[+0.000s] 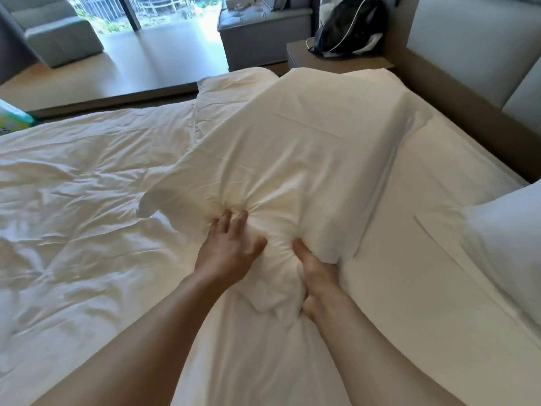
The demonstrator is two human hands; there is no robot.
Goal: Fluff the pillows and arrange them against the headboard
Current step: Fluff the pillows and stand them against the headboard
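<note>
A long white pillow [316,136] lies across the middle of the bed, stretching away from me toward the far edge. My left hand [231,247] presses into its near end with the fingers dug into bunched fabric. My right hand [314,273] grips the same bunched end from the right side, thumb on top. A second white pillow [506,238] lies at the right edge, near the grey padded headboard [474,45]. The headboard runs along the right side of the view.
A rumpled white duvet [87,200] covers the left half of the bed. A bare sheet [409,288] shows on the right. A nightstand [336,61] with a black bag [348,27] stands beyond the bed. A grey sofa [263,30] and a window lie farther back.
</note>
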